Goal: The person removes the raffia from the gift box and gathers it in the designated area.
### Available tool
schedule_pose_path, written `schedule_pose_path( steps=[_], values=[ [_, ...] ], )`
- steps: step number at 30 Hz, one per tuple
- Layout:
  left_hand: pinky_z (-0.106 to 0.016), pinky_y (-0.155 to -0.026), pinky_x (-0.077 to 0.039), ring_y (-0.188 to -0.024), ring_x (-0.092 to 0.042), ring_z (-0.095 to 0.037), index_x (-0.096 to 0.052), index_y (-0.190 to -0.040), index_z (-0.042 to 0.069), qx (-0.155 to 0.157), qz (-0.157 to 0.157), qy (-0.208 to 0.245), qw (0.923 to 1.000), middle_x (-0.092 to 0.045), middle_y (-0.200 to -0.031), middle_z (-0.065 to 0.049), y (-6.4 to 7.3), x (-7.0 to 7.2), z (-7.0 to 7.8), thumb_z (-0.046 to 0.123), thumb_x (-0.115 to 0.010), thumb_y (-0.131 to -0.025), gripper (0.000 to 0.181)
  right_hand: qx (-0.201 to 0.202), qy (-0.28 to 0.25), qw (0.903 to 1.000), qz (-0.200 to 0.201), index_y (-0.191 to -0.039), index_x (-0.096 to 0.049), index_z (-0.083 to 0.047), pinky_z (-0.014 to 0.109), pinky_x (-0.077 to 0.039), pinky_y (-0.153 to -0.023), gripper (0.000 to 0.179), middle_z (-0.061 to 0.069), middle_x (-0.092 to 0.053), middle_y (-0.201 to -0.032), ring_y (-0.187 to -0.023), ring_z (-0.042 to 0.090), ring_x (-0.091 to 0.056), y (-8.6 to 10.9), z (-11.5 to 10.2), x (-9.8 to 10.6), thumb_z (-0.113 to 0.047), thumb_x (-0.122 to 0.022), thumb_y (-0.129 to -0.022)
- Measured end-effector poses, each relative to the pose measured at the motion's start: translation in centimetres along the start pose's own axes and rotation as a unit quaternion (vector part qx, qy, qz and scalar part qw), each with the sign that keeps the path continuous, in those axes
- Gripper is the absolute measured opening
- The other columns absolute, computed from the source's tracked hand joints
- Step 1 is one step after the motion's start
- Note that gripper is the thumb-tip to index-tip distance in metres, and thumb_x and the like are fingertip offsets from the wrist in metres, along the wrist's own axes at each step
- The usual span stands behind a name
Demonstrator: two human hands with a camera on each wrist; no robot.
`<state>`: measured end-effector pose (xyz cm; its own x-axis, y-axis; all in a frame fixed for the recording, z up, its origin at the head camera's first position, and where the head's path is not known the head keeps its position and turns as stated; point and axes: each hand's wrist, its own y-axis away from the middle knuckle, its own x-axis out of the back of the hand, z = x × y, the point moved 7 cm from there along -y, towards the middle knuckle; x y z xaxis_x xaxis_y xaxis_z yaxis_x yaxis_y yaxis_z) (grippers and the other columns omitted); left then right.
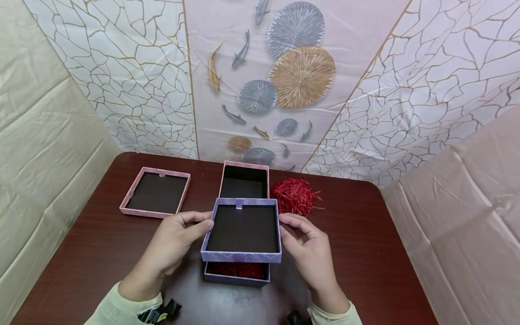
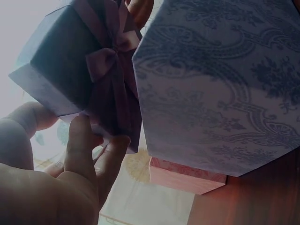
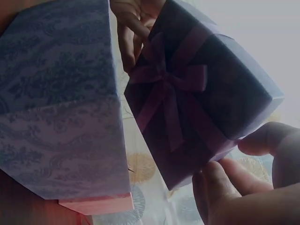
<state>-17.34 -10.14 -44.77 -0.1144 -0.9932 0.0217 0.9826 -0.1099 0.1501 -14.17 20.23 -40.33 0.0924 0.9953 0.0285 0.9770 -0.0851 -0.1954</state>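
A purple patterned box lid (image 1: 242, 257) is held above the table, its black inside turned toward the head camera. My left hand (image 1: 172, 243) pinches its left edge between thumb and fingers. On the opposite edge, my right hand (image 1: 310, 250) grips it the same way. Both wrist views show the lid's outer face with a purple ribbon bow (image 2: 115, 54), also seen as a bow (image 3: 165, 77) from the right. Below the lid stands the purple box (image 1: 236, 280), partly hidden, with red shredded paper (image 1: 239, 269) inside.
Behind the lid stands a pink-edged box (image 1: 245, 183) with a black inside. To its right lies a heap of red shredded paper (image 1: 296, 196). A pink lid (image 1: 156, 192) lies inside-up at the left of the dark wooden table (image 1: 357, 253). Patterned cloth hangs behind.
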Motion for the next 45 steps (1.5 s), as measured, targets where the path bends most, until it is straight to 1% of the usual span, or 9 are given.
schedule_pose_path(
  steps=[9, 12, 16, 20, 26, 34, 37, 41, 45],
  values=[
    [-0.019, -0.098, -0.060, -0.121, -0.070, -0.002, -0.081, -0.130, -0.001, -0.015, 0.005, 0.007, 0.9999, -0.080, -0.139, -0.015, 0.2, 0.2, 0.4, 0.015, -0.083, -0.102, 0.032, -0.046, -0.003, 0.9989, -0.006, -0.133, -0.074, 0.013, 0.029, -0.062, -0.107, 0.037, 0.025, -0.068, -0.142, -0.123, 0.024, -0.078, -0.2, 0.9, -0.7, 0.017, -0.071, -0.097],
    [-0.018, -0.095, -0.060, -0.117, -0.070, -0.001, -0.081, -0.132, 0.001, -0.015, 0.014, -0.007, 0.9998, -0.081, -0.135, -0.014, 0.3, 0.5, 0.5, 0.016, -0.083, -0.102, 0.034, -0.061, 0.008, 0.9979, -0.020, -0.137, -0.072, 0.012, 0.026, -0.063, -0.105, 0.040, 0.027, -0.069, -0.140, -0.121, 0.024, -0.077, -0.2, 1.0, -1.0, 0.015, -0.069, -0.097],
    [-0.018, -0.092, -0.059, -0.110, -0.070, -0.002, -0.081, -0.134, 0.003, -0.010, 0.022, -0.038, 0.9990, -0.083, -0.130, -0.012, 0.4, 1.0, 0.6, 0.018, -0.084, -0.102, 0.036, -0.081, 0.027, 0.9957, -0.036, -0.141, -0.072, 0.008, 0.022, -0.064, -0.099, 0.045, 0.029, -0.073, -0.131, -0.116, 0.026, -0.076, -0.5, 1.1, -1.3, 0.015, -0.067, -0.096],
    [-0.020, -0.090, -0.059, -0.108, -0.070, -0.004, -0.082, -0.133, 0.006, -0.009, 0.025, -0.067, 0.9974, -0.083, -0.126, -0.011, 0.3, 1.9, 0.8, 0.021, -0.083, -0.102, 0.034, -0.092, 0.045, 0.9930, -0.059, -0.142, -0.072, 0.005, 0.023, -0.064, -0.097, 0.049, 0.028, -0.074, -0.130, -0.116, 0.026, -0.074, -1.0, 1.0, -1.9, 0.014, -0.066, -0.094],
    [-0.021, -0.086, -0.058, -0.106, -0.069, -0.009, -0.084, -0.132, 0.009, -0.021, 0.027, -0.109, 0.9935, -0.083, -0.125, -0.011, -0.1, 3.3, 1.4, 0.024, -0.082, -0.103, 0.033, -0.103, 0.064, 0.9868, -0.107, -0.142, -0.067, 0.005, 0.021, -0.064, -0.094, 0.052, 0.027, -0.071, -0.132, -0.114, 0.027, -0.071, -2.2, 0.9, -3.2, 0.012, -0.070, -0.091],
    [-0.019, -0.087, -0.059, -0.110, -0.070, -0.012, -0.083, -0.132, 0.007, -0.038, 0.038, -0.139, 0.9889, -0.080, -0.133, -0.015, -0.4, 4.9, 2.3, 0.022, -0.082, -0.102, 0.033, -0.136, 0.031, 0.9796, -0.145, -0.139, -0.061, 0.008, 0.022, -0.062, -0.091, 0.052, 0.022, -0.067, -0.123, -0.110, 0.024, -0.067, -3.3, 0.1, -5.0, 0.013, -0.066, -0.088],
    [-0.020, -0.083, -0.058, -0.103, -0.069, -0.010, -0.083, -0.131, 0.007, -0.043, 0.042, -0.152, 0.9864, -0.081, -0.130, -0.015, -0.4, 5.7, 2.5, 0.022, -0.081, -0.102, 0.032, -0.149, 0.027, 0.9753, -0.161, -0.140, -0.059, 0.008, 0.022, -0.063, -0.091, 0.054, 0.020, -0.066, -0.123, -0.109, 0.022, -0.068, -3.7, -0.1, -5.8, 0.012, -0.068, -0.087],
    [-0.021, -0.077, -0.058, -0.094, -0.069, -0.006, -0.084, -0.128, 0.007, -0.050, 0.047, -0.174, 0.9824, -0.083, -0.118, -0.012, -0.4, 6.8, 2.6, 0.022, -0.081, -0.102, 0.030, -0.162, 0.048, 0.9674, -0.189, -0.142, -0.057, 0.008, 0.023, -0.062, -0.090, 0.055, 0.020, -0.066, -0.125, -0.107, 0.022, -0.070, -4.0, -0.5, -6.9, 0.010, -0.072, -0.089],
    [-0.023, -0.075, -0.060, -0.088, -0.072, -0.006, -0.084, -0.128, 0.006, -0.043, 0.043, -0.188, 0.9804, -0.084, -0.108, -0.010, -0.3, 8.2, 2.6, 0.022, -0.079, -0.103, 0.030, -0.171, 0.073, 0.9584, -0.217, -0.143, -0.058, 0.004, 0.026, -0.063, -0.090, 0.054, 0.020, -0.067, -0.126, -0.105, 0.023, -0.072, -4.3, -1.0, -8.4, 0.007, -0.073, -0.092]
  ],
)
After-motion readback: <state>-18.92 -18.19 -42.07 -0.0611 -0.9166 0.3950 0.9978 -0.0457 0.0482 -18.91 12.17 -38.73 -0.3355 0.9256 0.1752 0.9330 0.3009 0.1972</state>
